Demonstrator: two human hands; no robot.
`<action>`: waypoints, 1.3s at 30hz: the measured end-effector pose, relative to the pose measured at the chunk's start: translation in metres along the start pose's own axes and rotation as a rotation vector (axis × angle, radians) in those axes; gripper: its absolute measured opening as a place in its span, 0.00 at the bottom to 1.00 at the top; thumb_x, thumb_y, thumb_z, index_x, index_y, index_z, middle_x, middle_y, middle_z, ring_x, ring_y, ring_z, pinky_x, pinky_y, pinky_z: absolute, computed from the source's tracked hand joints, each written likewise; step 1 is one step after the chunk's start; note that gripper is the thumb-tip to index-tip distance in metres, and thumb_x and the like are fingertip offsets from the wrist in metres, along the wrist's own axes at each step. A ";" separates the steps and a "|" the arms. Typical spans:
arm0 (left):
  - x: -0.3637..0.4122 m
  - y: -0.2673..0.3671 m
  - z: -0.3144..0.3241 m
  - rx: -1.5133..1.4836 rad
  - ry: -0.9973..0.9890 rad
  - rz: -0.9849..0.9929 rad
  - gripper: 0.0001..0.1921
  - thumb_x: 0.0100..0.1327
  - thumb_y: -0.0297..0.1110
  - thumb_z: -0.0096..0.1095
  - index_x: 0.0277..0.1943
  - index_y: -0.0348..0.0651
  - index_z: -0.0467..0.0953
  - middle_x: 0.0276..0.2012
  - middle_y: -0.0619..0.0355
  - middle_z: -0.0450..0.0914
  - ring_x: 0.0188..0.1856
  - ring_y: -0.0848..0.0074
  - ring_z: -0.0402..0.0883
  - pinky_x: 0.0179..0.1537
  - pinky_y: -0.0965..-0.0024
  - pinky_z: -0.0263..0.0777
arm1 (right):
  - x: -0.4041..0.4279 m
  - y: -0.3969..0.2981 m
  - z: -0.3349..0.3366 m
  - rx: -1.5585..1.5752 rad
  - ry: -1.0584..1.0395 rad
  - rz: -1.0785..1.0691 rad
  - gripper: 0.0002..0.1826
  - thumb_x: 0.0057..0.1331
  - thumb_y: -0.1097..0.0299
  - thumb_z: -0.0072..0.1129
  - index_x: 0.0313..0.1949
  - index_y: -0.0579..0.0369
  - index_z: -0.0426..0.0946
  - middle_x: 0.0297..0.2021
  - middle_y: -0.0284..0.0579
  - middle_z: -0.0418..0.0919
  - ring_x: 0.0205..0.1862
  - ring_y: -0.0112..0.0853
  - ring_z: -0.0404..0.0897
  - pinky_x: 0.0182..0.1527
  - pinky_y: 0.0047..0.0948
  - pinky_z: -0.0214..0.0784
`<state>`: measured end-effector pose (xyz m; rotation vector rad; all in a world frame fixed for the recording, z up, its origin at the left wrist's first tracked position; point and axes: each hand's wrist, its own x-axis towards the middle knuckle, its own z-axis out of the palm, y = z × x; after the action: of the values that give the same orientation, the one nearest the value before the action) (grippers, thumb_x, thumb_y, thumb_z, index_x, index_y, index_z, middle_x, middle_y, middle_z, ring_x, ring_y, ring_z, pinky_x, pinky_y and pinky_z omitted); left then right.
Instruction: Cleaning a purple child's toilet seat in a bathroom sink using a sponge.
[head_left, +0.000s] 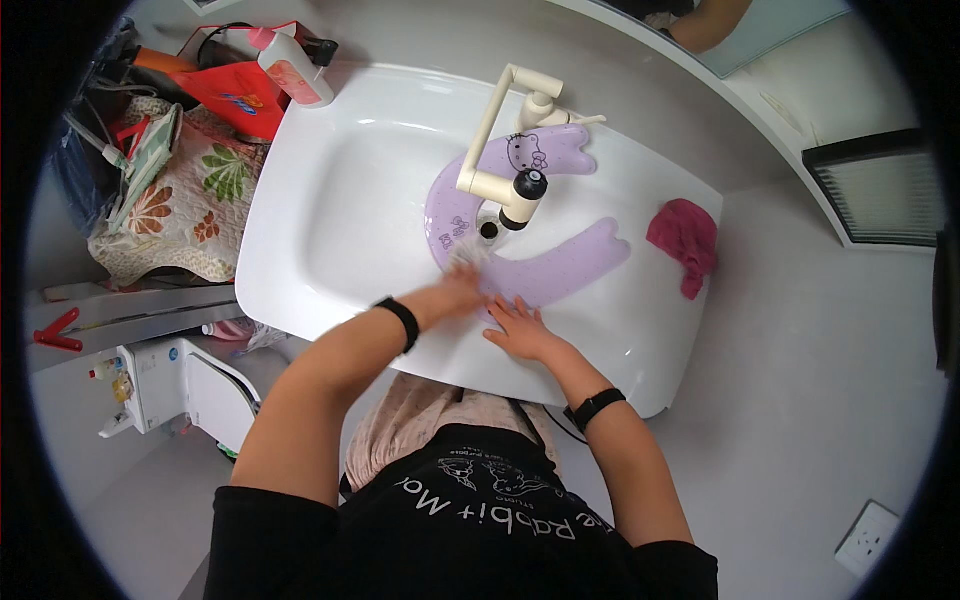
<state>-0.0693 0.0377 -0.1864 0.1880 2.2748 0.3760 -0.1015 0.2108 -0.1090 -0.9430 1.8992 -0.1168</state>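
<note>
A light purple, U-shaped toilet seat pad (555, 270) with a printed cartoon cat lies in the white washbasin (360, 195), curving around the drain hole (489, 229). My left hand (459, 291) is over the pad's lower left curve, blurred. It grips a whitish brush-like thing (469, 253), which touches the pad; blur hides its exact form. My right hand (523, 334) rests with fingers spread on the pad's near edge and the basin's front rim, holding nothing. Both wrists wear black bands.
A cream swivel faucet (487, 135) reaches over the pad. On the basin's right side lies a dark pink cloth (684, 240). A pink-capped bottle (296, 71) stands at the back left corner, beside a red bag (240, 97) and a quilted floral cover (187, 195). A toilet (202, 390) is at lower left.
</note>
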 end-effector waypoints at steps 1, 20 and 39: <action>0.002 0.030 -0.003 -0.064 -0.059 0.055 0.36 0.61 0.55 0.35 0.62 0.34 0.46 0.63 0.39 0.42 0.65 0.48 0.39 0.62 0.55 0.39 | -0.001 0.008 0.001 0.010 0.002 0.015 0.34 0.61 0.43 0.34 0.64 0.40 0.40 0.65 0.38 0.35 0.66 0.47 0.33 0.61 0.55 0.29; -0.054 0.010 -0.042 -0.201 -0.088 -0.233 0.40 0.60 0.56 0.33 0.62 0.29 0.39 0.64 0.41 0.33 0.66 0.52 0.32 0.64 0.60 0.29 | -0.010 0.011 -0.003 0.045 -0.009 0.042 0.36 0.61 0.42 0.34 0.64 0.41 0.40 0.65 0.36 0.34 0.66 0.46 0.33 0.61 0.56 0.28; -0.029 0.006 -0.032 -0.302 0.053 -0.237 0.37 0.61 0.53 0.37 0.62 0.30 0.41 0.64 0.42 0.39 0.66 0.53 0.38 0.63 0.57 0.37 | -0.003 0.007 -0.005 0.046 -0.005 0.030 0.36 0.59 0.42 0.38 0.64 0.40 0.42 0.65 0.35 0.35 0.66 0.44 0.34 0.60 0.59 0.27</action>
<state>-0.0733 0.0296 -0.1439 -0.2461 2.2279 0.5960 -0.1088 0.2167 -0.1075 -0.8823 1.8973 -0.1391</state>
